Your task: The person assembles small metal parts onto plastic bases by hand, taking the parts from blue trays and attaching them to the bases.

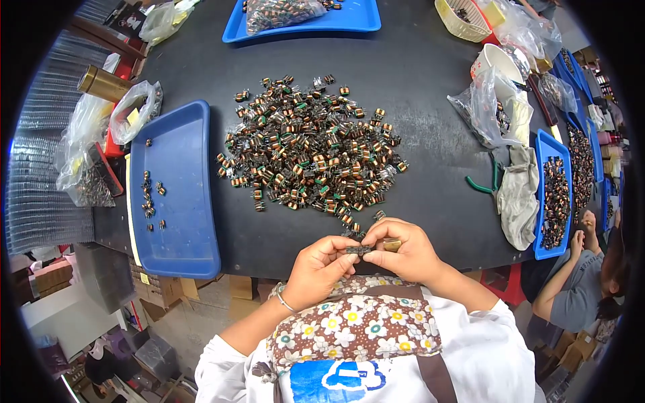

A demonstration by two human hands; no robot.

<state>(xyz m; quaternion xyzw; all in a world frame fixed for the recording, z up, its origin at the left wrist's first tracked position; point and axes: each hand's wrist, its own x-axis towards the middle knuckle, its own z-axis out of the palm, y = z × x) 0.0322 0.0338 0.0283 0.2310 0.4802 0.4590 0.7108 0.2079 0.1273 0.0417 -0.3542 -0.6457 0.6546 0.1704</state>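
Left hand (317,263) and right hand (402,250) meeting at table (430,121) edge, fingertips pinching one small coil (358,250) between them, wrists bent inward; coil pile (312,151) just beyond; blue tray (181,221) left.

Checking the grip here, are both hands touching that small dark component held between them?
Touching. The head view shows the left hand and right hand both pinching the small dark component with their fingertips, no gap visible.

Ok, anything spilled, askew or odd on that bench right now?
Nothing looks damaged. The coils lie in a loose heap on the bare black table, not in a tray, with a few strays at its near edge. The left blue tray overhangs the table edge. Both hands, left and right, pinch one small part.
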